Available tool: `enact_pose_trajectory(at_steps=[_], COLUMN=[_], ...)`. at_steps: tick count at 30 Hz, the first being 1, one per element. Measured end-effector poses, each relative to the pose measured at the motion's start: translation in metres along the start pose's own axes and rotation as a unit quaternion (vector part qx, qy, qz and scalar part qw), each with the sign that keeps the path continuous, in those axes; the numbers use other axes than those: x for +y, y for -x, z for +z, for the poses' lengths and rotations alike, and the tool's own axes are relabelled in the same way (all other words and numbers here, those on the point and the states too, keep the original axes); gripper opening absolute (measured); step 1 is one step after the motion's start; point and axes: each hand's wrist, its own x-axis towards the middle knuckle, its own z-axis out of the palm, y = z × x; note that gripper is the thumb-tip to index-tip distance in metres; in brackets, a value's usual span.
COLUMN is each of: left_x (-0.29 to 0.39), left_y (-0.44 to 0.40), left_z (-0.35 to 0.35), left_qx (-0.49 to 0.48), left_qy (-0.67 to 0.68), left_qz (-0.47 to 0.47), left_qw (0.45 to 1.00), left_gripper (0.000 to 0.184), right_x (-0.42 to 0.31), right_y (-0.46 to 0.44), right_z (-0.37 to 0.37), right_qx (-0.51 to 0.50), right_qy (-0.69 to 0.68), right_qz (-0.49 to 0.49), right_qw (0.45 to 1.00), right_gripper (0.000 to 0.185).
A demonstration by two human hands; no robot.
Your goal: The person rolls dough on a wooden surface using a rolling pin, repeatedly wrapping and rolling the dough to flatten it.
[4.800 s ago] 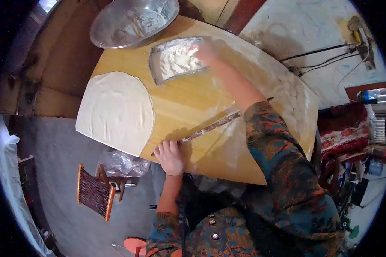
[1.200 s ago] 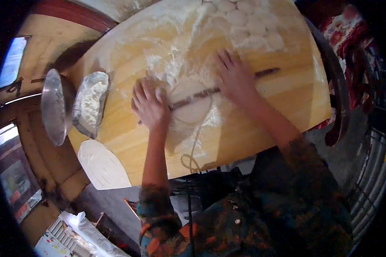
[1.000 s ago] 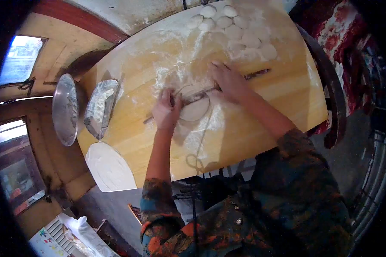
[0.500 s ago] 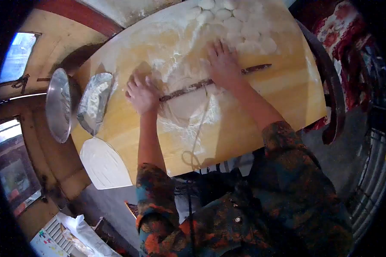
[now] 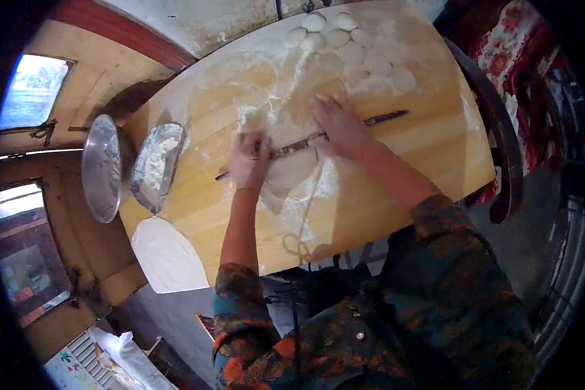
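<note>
A thin dark rolling pin [image 5: 296, 147] lies slantwise across a round, flattened sheet of dough [image 5: 291, 172] on the floured wooden board [image 5: 370, 188]. My left hand [image 5: 249, 162], blurred by motion, is curled over the pin towards its left end, whose tip sticks out past the hand. Further right, my right hand [image 5: 341, 130] rests on the pin with its palm down and its fingers stretched out flat beyond it. Part of the dough sheet is hidden by the pin and my hands. White flour [image 5: 318, 185] is scattered around the sheet.
Several round dough pieces [image 5: 351, 52] sit at the back of the board. On the left are a flour-filled container [image 5: 156, 162] and a tilted metal bowl [image 5: 102, 169]. A rolled-out dough sheet [image 5: 166, 257] overhangs the front-left edge. A curved dark rail [image 5: 500, 130] stands at the right.
My left hand has moved right along the rolling pin and its fingers have drawn in, baring the pin's left tip. The pin has shifted slightly left and nearer me.
</note>
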Motion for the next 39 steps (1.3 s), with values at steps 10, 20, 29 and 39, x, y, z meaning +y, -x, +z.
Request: enact_pose_trajectory(at_steps=[10, 20, 29, 39], left_x=[-0.03, -0.012, -0.008, -0.015], left_y=[0.085, 0.102, 0.008, 0.117], left_z=[0.013, 0.004, 0.009, 0.017], left_qx=[0.11, 0.048, 0.074, 0.124], left_qy=[-0.217, -0.233, -0.085, -0.137], left_qz=[-0.007, 0.031, 0.081, -0.013], left_qw=[0.97, 0.971, 0.99, 0.983], left_gripper=[0.03, 0.058, 0.032, 0.019], right_x=[-0.042, -0.048, -0.006, -0.046], right_y=[0.073, 0.084, -0.004, 0.1], right_z=[0.0, -0.035, 0.015, -0.019], right_qx=[0.001, -0.101, 0.074, -0.062], right_qy=[-0.008, 0.002, -0.027, -0.039], right_qz=[0.051, 0.014, 0.05, 0.044], right_qw=[0.999, 0.995, 0.996, 0.996], right_gripper=[0.049, 0.061, 0.062, 0.068])
